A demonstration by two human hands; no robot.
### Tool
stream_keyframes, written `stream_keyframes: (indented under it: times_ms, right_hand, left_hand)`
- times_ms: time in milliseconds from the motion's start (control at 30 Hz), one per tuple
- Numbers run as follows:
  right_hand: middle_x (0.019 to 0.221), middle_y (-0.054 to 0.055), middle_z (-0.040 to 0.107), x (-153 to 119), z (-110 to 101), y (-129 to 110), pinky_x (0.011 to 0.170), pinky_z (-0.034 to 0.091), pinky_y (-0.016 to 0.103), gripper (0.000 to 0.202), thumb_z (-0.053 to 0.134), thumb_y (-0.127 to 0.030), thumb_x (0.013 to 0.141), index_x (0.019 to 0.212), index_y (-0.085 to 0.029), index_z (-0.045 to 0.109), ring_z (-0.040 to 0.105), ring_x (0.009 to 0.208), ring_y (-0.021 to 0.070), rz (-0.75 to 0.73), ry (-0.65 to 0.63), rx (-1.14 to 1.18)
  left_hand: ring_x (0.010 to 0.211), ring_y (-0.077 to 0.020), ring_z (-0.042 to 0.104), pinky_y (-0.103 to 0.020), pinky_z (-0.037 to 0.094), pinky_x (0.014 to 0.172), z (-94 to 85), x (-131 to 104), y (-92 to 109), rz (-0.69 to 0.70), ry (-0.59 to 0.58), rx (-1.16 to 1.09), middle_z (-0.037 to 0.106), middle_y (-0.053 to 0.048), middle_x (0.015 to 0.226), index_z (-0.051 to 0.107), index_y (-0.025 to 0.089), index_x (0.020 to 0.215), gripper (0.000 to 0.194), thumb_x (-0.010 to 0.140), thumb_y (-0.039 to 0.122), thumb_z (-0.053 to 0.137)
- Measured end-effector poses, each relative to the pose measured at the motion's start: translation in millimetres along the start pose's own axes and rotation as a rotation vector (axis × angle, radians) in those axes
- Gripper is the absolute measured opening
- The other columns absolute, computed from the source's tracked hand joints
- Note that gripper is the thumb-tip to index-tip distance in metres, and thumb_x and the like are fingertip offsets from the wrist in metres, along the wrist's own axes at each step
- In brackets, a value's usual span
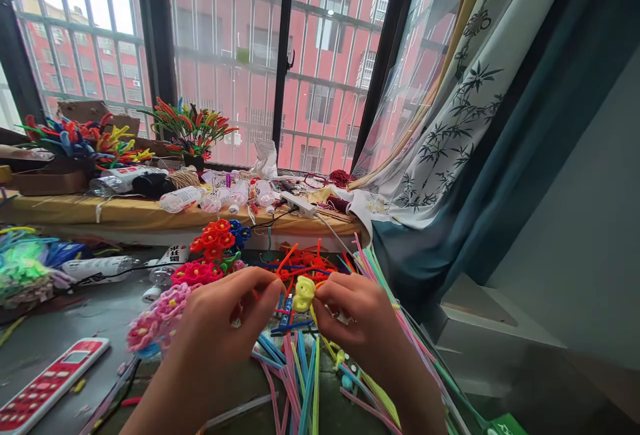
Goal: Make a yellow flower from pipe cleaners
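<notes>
A small pale yellow figure (303, 294), shaped like a little animal, is held up at the middle of the view. My right hand (353, 312) pinches it at its right side. Just left of the figure, my left hand (235, 312) has thumb and index fingertips pressed together; whatever lies between them is too small to make out. Pink, blue and yellow pipe cleaners (300, 382) lie on the table below both hands. Behind the hands are red pipe cleaners (310, 263).
Pink fuzzy flowers (157, 318) and red flowers (213, 240) stand left of my hands. A red and white remote-like device (53, 385) lies at the lower left. Plastic bottles (180, 199) and a power strip (299, 204) rest on the windowsill.
</notes>
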State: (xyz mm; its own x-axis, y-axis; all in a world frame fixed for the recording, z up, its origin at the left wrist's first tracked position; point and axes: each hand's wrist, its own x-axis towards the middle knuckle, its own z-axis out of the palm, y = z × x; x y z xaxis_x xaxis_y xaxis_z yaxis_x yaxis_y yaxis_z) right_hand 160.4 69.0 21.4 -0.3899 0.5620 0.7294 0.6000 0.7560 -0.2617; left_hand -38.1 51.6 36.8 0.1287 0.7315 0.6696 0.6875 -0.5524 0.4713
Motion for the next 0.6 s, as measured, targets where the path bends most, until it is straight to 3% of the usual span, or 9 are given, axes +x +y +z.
stream_keyframes:
  times_ms: [233, 300, 433, 600]
  right_hand:
    - [0.065, 0.000, 0.061, 2, 7, 2, 0.061, 0.030, 0.029, 0.026, 0.055, -0.018, 0.095, 0.070, -0.019, 0.061, 0.052, 0.060, 0.0146, -0.199, 0.061, -0.282]
    - [0.068, 0.001, 0.063, 3, 7, 1, 0.062, 0.030, 0.029, 0.024, 0.055, -0.020, 0.097, 0.076, -0.019, 0.065, 0.054, 0.063, 0.0155, -0.182, 0.047, -0.309]
    - [0.075, 0.002, 0.069, 4, 5, -5, 0.061, 0.035, 0.026, 0.020, 0.056, -0.027, 0.099, 0.088, -0.019, 0.070, 0.060, 0.065, 0.0157, 0.073, -0.009, 0.002]
    - [0.075, 0.001, 0.069, 5, 4, -10, 0.061, 0.042, 0.023, 0.024, 0.057, -0.031, 0.097, 0.082, -0.017, 0.069, 0.061, 0.066, 0.0143, 0.370, -0.087, 0.493]
  left_hand:
    - [0.049, -0.0098, 0.047, -0.019, 0.036, 0.045, 3.9, 3, 3, -0.096, -0.156, -0.151, 0.055, 0.006, 0.056, 0.066, 0.021, 0.074, 0.020, 0.087, 0.033, 0.057]
    - [0.048, -0.0095, 0.046, -0.019, 0.036, 0.045, 3.9, 5, 1, -0.107, -0.179, -0.213, 0.054, 0.006, 0.055, 0.065, 0.020, 0.073, 0.020, 0.087, 0.033, 0.056]
    - [0.053, -0.0111, 0.055, -0.019, 0.041, 0.047, 2.2, 6, -2, -0.139, -0.227, -0.293, 0.064, 0.003, 0.060, 0.068, 0.020, 0.078, 0.020, 0.087, 0.034, 0.057]
    - [0.057, -0.0119, 0.061, -0.018, 0.045, 0.050, 1.1, 7, 1, -0.164, -0.215, -0.378, 0.072, 0.001, 0.064, 0.071, 0.019, 0.076, 0.019, 0.086, 0.030, 0.059]
